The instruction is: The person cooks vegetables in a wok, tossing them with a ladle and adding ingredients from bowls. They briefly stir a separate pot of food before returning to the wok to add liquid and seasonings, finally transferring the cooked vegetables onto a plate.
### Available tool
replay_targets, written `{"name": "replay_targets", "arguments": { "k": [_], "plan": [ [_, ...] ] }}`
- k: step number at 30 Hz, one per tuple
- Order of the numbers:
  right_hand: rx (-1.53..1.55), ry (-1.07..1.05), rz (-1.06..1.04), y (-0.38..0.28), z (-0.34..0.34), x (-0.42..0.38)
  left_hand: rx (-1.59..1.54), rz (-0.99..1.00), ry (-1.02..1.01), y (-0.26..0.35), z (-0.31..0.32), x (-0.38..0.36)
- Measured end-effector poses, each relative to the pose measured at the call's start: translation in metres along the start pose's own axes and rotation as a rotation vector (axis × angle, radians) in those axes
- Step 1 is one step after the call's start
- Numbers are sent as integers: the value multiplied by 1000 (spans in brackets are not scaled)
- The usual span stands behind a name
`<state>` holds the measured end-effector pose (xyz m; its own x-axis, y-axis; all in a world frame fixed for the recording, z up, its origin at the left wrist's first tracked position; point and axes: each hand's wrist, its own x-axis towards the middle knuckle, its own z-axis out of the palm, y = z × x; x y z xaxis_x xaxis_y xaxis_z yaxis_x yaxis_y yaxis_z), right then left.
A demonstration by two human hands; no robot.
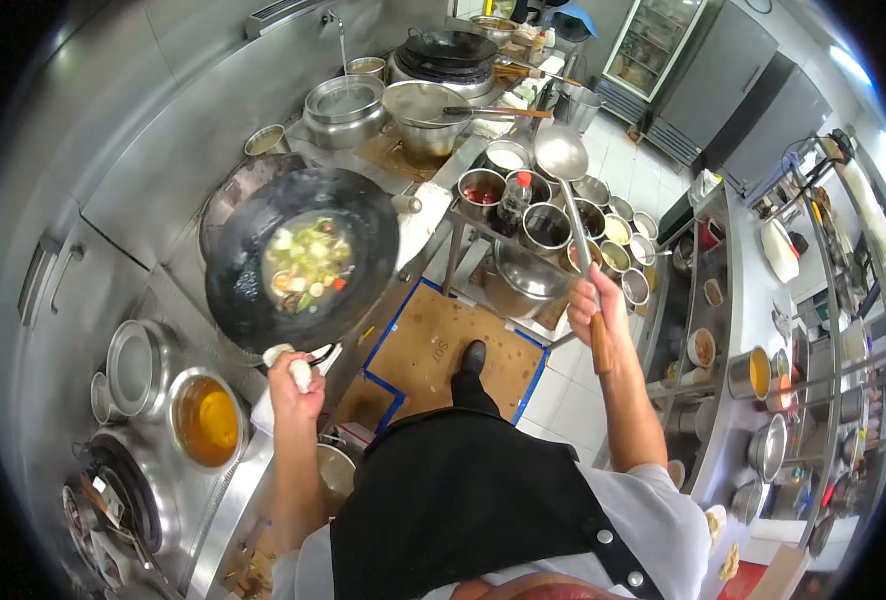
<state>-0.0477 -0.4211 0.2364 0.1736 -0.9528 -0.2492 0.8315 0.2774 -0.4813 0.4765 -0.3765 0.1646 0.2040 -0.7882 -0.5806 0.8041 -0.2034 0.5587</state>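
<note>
My left hand (298, 388) is closed round the handle of a large black wok (363, 215), with a white cloth (301, 372) bunched in the grip. The wok is tilted over the stove. Chopped green, pale and red vegetables (308, 265) lie with some liquid in its bowl. My right hand (598, 305) grips the wooden handle of a long metal ladle (562, 155). The ladle's bowl is raised above the seasoning pots, apart from the wok, and nothing shows in it.
Beside the floor mat (433, 350), several metal pots of seasonings (546, 228) and a red-capped bottle (515, 205) stand on a rack. A pot of orange liquid (208, 418) is on the left counter. Behind the wok are a metal pot (346, 110) and a strainer (423, 103). Shelves line the right.
</note>
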Motion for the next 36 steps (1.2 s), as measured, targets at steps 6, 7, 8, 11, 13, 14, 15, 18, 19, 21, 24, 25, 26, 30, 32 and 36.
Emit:
{"name": "replay_targets", "arguments": {
  "k": [6,7,8,11,13,14,15,18,19,21,24,25,26,30,32,36],
  "plan": [
    [-521,336,2,-94,-81,184,-84,100,199,16,34,123],
    [-718,380,6,-104,-90,206,-128,89,241,16,37,144],
    [-854,392,15,-114,-99,229,-124,111,251,15,33,166],
    [-1121,437,39,-129,-114,290,-173,164,288,8,48,201],
    [-1206,382,44,-138,-133,320,-211,159,317,6,54,216],
    [-1246,353,43,-141,-140,332,-226,153,321,6,56,223],
    [-1268,346,70,-145,-135,339,-241,147,322,6,56,230],
    [-1336,353,97,-153,-144,361,-216,173,354,10,58,250],
    [-1336,355,113,-155,-145,366,-216,192,378,11,59,256],
    [-1364,360,124,-156,-144,369,-207,214,411,16,61,267],
    [-1414,371,140,-157,-141,374,-185,237,438,19,70,278],
    [-1432,362,137,-158,-140,374,-181,245,431,20,74,281],
    [-1450,352,134,-158,-141,374,-177,254,425,22,75,284],
    [-1395,367,164,-156,-147,373,-165,275,431,24,77,291],
    [-1352,352,177,-155,-146,373,-172,251,422,28,73,295],
    [-1295,351,201,-155,-144,374,-175,229,376,36,65,301]
  ]
}}
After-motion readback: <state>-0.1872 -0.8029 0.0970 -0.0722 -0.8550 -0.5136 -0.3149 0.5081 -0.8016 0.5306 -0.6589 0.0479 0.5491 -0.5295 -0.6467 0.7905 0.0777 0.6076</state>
